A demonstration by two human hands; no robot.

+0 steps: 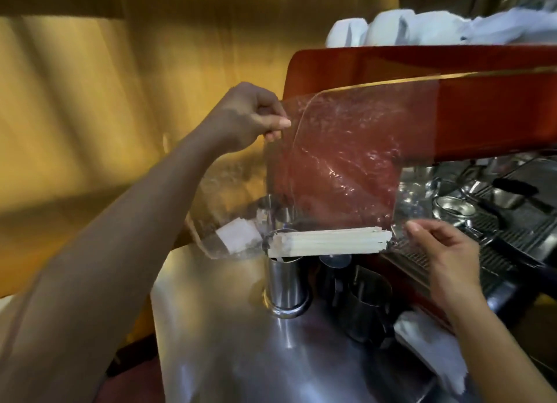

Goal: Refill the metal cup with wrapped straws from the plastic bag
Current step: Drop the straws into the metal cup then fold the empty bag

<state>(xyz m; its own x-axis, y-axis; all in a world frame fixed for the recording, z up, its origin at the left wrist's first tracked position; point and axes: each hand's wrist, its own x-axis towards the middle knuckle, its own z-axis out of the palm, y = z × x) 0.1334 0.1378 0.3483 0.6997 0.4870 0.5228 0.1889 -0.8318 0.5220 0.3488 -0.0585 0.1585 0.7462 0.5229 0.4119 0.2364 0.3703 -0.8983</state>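
plastic bag [340,161] pinched at opposite edges by left hand [244,116] and right hand [446,252]; wrapped straws [328,242] bunched between, above metal cup [286,285].

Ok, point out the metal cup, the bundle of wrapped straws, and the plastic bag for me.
metal cup [285,285]: head view, on its shiny side wall.
wrapped straws [328,242]: head view, middle of the bundle lying across the bag's bottom.
plastic bag [346,149]: head view, on its clear front panel.
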